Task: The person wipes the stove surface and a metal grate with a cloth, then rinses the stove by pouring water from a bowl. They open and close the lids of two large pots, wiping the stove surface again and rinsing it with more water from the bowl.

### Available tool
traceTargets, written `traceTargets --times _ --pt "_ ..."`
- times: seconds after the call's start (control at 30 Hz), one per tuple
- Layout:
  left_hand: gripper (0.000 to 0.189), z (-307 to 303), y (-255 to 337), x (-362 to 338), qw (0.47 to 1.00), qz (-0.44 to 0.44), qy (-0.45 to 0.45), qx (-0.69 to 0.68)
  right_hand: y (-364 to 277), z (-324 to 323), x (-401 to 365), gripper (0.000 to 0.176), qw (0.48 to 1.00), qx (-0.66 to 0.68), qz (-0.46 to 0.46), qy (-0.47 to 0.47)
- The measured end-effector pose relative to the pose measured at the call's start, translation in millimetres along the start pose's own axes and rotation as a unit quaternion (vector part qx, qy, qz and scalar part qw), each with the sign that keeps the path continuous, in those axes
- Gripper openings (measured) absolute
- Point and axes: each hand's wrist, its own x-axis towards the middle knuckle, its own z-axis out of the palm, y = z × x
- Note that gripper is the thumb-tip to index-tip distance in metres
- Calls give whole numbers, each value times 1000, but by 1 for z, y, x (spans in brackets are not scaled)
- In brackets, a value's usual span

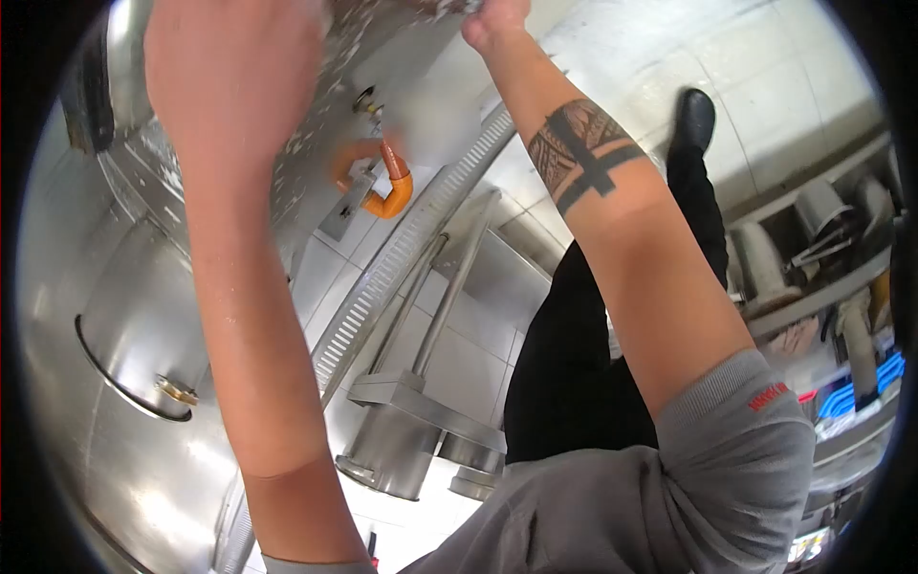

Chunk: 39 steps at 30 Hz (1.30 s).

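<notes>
1. Lighting was bright and whitish; glare whitened the metal surface, lower left.
2. Blur softened the left hand, upper left.
3. Wide-angle distortion bowed lines near the edges; the corners were black.

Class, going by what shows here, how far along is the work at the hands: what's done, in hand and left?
Done: nothing shows as clearly finished.
In hand: the left hand is blurred, probably moving; the right hand seems to touch something at the top edge, too cropped to name.
Left: pale flecks lie between the hands, so work likely remains; how much, I cannot tell.
</notes>
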Motion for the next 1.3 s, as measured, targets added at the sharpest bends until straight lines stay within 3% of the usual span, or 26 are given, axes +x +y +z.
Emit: traceTargets --times 0.03,0.1,0.13,0.17,0.27,0.33,0.5,0.57,0.67,0.7,0.73,0.8,0.87,0.97,1.0,1.07,1.1,1.13,1.2,1.3 --pt "44 0 2 1 996 63 20 61 27 -15 5 36 1000 -3 11 0" --pt "43 -4 17 0 997 -15 5 78 94 -60 6 42 978 -98 -35 182" --pt "43 -5 25 -4 995 -45 -1 85 128 -57 -20 42 978 -106 -27 180" --pt "42 -7 27 -8 997 -73 -18 2 167 -43 -66 51 968 -107 45 221" --pt "40 -25 15 -22 960 -157 -49 -226 280 -54 -138 50 954 -21 220 204" --pt "45 -28 11 -25 952 -179 -23 -246 316 -55 -163 50 938 6 296 178" --pt "61 -8 20 -9 928 -224 11 -298 280 -17 -186 49 930 -39 358 73" --pt "67 -2 19 -1 919 -242 21 -312 233 19 -196 48 937 -117 327 -23" --pt "78 0 9 -5 910 -266 25 -317 204 55 -210 48 916 -290 203 -191" --pt "81 0 10 -4 908 -269 27 -321 215 59 -214 48 924 -290 191 -159" --pt "85 1 10 -3 907 -270 28 -323 229 67 -215 49 968 -86 229 53" --pt "88 3 13 -7 905 -271 36 -325 267 23 -195 47 955 -57 249 153" --pt "88 0 13 -10 907 -274 65 -314 287 -17 -174 46 947 -44 295 122" --pt "83 -18 -1 -16 917 -248 -1 -312 239 16 -181 48 955 -54 280 78" --pt "81 -17 3 -17 918 -258 26 -300 206 -1 -173 48 885 -426 157 -99" --pt "76 -18 -1 -13 912 -253 32 -322 132 5 -158 50 643 -719 -2 -263" --pt "76 -22 -3 -11 915 -249 44 -314 96 16 -160 51 798 -509 94 -308" --pt "75 -23 -2 -9 911 -261 29 -319 67 39 -170 53 887 -259 190 -333" --pt "74 -29 -4 -3 908 -268 25 -321 30 97 -173 55 898 7 275 -343" --pt "74 -39 -6 0 899 -273 -15 -343 -23 179 -174 50 973 -140 163 -83"
